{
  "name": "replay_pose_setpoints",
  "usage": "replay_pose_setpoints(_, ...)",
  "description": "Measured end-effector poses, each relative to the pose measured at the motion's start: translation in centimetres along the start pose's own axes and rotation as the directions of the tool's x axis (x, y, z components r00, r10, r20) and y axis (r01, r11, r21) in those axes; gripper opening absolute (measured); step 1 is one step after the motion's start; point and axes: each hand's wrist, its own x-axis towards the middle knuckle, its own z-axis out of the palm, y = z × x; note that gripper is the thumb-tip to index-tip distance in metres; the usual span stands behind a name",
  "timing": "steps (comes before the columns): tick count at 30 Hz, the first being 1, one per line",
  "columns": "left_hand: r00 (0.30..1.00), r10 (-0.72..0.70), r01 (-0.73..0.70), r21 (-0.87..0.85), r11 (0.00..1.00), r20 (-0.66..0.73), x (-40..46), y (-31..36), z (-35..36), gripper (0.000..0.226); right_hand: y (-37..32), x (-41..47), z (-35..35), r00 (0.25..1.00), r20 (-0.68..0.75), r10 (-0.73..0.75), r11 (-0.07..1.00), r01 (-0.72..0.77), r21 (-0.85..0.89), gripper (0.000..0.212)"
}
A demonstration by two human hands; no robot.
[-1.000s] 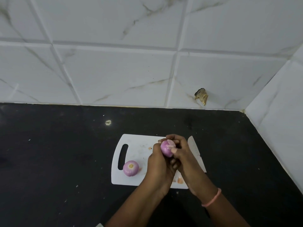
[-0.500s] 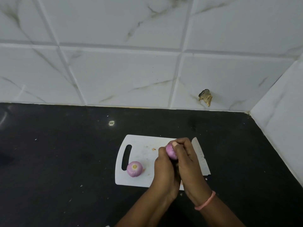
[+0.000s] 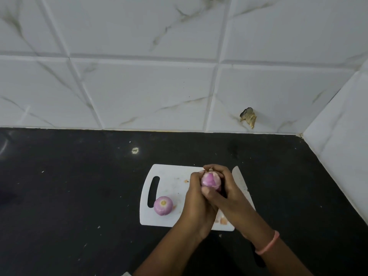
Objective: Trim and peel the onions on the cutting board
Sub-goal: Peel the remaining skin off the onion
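Head view: onion (image 3: pixel 210 179) held over cutting board (image 3: pixel 169 188) at 3 o'clock, gripped by left hand (image 3: pixel 196 198) and right hand (image 3: pixel 225 188); more bare purple flesh exposed than before, peeling judged nearly done; second onion (image 3: pixel 163 205) peeled at 7 o'clock.

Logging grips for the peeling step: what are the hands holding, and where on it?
Both hands hold one onion above the cutting board: left hand grips its left side, right hand its right side and far end.
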Motion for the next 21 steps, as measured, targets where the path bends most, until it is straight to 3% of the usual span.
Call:
replay_pose_setpoints(4, 0.987, 0.049, -0.067, 0.108, 0.992, 0.154, -0.6, -0.3, 0.7, 0.052, 0.9, -0.2, 2.0, 0.959, -0.259, -0.118, 0.988, 0.087, -0.13, 0.026)
replay_pose_setpoints(7, 0.986, 0.081, -0.094, 0.085, 0.992, 0.146, -1.4, -0.3, 0.9, 0.062, 1.4, 0.0, 2.5, 0.913, -0.388, -0.126, 0.992, 0.114, -0.054, 0.014)
replay_pose_setpoints(10, 0.983, 0.16, -0.17, 0.121, 0.978, 0.085, -1.3, -0.6, 0.8, 0.05, 1.6, 0.4, 3.0, 0.908, -0.411, -0.075, 0.995, 0.093, 0.024, 0.01)
replay_pose_setpoints(13, 0.986, 0.157, -0.163, 0.134, 0.978, 0.053, -1.1, -1.4, 0.5, 0.042, 2.2, 0.8, 3.0, 0.917, -0.396, -0.042, 0.996, 0.071, 0.059, 0.021)
replay_pose_setpoints(16, 0.975, 0.213, -0.221, 0.241, 0.945, 0.059, -1.2, -1.6, 0.5, 0.029, 2.4, 1.1, 3.5, 0.885, -0.465, -0.02, 0.994, 0.067, 0.086, 0.011)
replay_pose_setpoints(21, 0.983, 0.168, -0.178, 0.144, 0.974, 0.078, -1.7, -1.0, 1.1, 0.056, 2.2, 1.4, 3.3, 0.897, -0.441, 0.04, 0.986, 0.037, 0.165, 0.015)
